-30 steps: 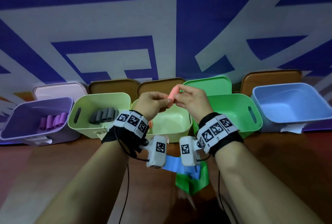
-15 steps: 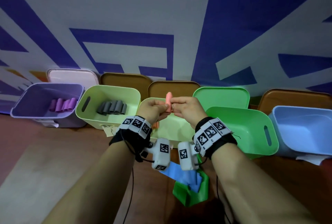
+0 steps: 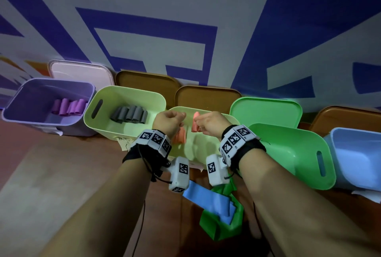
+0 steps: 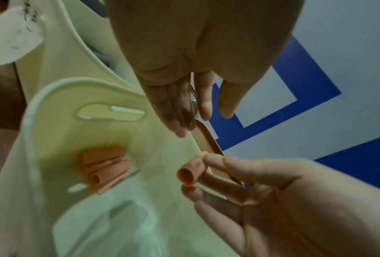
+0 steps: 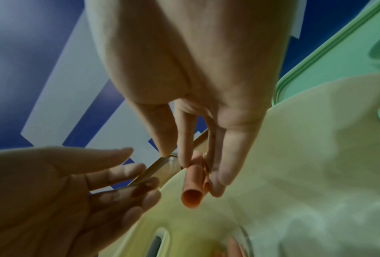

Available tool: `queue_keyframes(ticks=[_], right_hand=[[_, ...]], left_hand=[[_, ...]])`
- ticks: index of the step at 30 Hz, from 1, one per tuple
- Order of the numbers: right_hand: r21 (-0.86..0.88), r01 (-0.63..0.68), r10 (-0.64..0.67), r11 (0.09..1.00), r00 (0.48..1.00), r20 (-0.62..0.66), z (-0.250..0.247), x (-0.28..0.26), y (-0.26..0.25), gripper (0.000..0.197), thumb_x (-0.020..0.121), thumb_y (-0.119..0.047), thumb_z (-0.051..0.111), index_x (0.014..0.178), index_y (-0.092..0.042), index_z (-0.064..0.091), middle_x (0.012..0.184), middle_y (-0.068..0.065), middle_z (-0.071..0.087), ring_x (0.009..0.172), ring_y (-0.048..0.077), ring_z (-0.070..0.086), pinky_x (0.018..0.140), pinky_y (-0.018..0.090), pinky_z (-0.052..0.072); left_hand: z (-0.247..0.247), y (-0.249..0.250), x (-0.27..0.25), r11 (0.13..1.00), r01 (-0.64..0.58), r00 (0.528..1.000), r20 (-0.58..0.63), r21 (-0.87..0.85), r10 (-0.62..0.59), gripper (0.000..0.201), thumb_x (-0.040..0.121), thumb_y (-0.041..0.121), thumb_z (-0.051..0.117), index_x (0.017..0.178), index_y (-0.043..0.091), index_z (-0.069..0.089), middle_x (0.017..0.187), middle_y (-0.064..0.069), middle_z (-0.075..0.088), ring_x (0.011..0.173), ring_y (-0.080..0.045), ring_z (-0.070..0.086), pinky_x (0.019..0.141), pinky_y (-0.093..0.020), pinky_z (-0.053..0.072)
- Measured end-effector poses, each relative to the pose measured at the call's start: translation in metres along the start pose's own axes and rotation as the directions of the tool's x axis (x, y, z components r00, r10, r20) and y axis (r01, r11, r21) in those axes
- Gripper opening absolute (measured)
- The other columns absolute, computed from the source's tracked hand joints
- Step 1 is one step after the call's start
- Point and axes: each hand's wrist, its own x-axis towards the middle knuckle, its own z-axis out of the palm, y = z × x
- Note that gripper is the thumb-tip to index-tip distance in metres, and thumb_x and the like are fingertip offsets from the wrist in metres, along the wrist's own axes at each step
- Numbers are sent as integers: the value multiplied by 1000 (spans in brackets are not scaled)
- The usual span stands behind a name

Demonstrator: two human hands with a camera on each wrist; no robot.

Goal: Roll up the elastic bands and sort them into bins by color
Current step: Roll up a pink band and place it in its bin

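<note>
The right hand [image 3: 211, 126] pinches a rolled orange band [image 5: 193, 188] between thumb and fingertips, above the pale yellow bin [image 3: 206, 153] where other orange rolls [image 4: 104, 171] lie. The left hand [image 3: 169, 121] hangs just beside it, fingers relaxed, holding nothing. Unrolled blue band [image 3: 210, 203] and green band [image 3: 224, 230] lie near the forearms.

Bins [image 3: 127, 96] — five. Lids [image 3: 266, 110] — six. Loose bands [image 3: 208, 201] — two. Purple rolls [image 3: 69, 107] — about four; grey rolls [image 3: 128, 114] uncountable.
</note>
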Motion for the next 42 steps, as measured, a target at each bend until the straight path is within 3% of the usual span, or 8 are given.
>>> queue_keyframes(ticks=[5,13,16,19,22,27,32,42], right_hand=[[-76,-161,170,984,976,136,6,27,0,13,89,-12,58,96,-7,68,115,13,67,107,24,63,93,34,47],[-323,-183,257,929,945,201,18,58,0,18,94,-21,48,92,-9,61,117,17,65,94,20,58,75,26,44],[-337,-206,286,919,936,207,20,67,3,24,95,-22,48,98,-3,64,109,14,65,97,23,61,82,30,48],[-327,-213,288,921,936,202,21,73,0,39,99,-24,44,122,4,59,115,16,65,105,26,61,98,37,45],[-314,-223,290,923,938,188,23,79,0,36,99,-20,42,121,4,58,124,18,62,111,29,61,96,37,45],[-340,-243,328,909,919,219,29,90,1,14,95,-10,47,90,-6,60,96,13,62,83,23,56,65,25,44],[-356,-239,340,904,905,256,35,103,12,20,93,-19,57,74,-22,53,81,-3,55,73,9,53,86,30,50],[-419,-231,356,878,900,250,36,101,10,19,96,-20,52,77,-21,54,81,-3,54,68,7,48,68,21,42]], left_hand=[[-5,-6,17,994,-60,998,-17,93,62,21,81,30,69,65,17,64,66,-7,66,79,-35,67,83,-53,54],[-14,-17,38,983,-111,992,-46,146,119,16,87,25,66,72,18,65,83,-11,71,86,-32,67,85,-48,54],[-16,-21,43,984,-121,991,-42,130,127,15,87,24,65,73,19,65,84,-11,71,87,-33,67,86,-47,54],[-18,-23,46,988,-123,991,-38,89,127,15,83,27,65,70,22,65,75,-8,69,77,-29,64,84,-49,54],[-19,-23,48,992,-119,991,-54,33,121,18,86,23,63,68,21,65,69,-4,68,73,-25,63,84,-49,55],[-20,-24,51,991,-128,990,-67,-28,126,20,85,24,63,66,20,65,64,-2,66,70,-23,62,83,-46,53],[-20,-24,52,992,-111,992,-73,-55,107,23,90,14,61,67,18,64,64,-4,65,68,-23,61,78,-41,53],[-19,-22,52,993,-85,995,-64,-82,80,23,92,11,59,70,17,62,70,-3,65,66,-20,62,70,-32,50]])
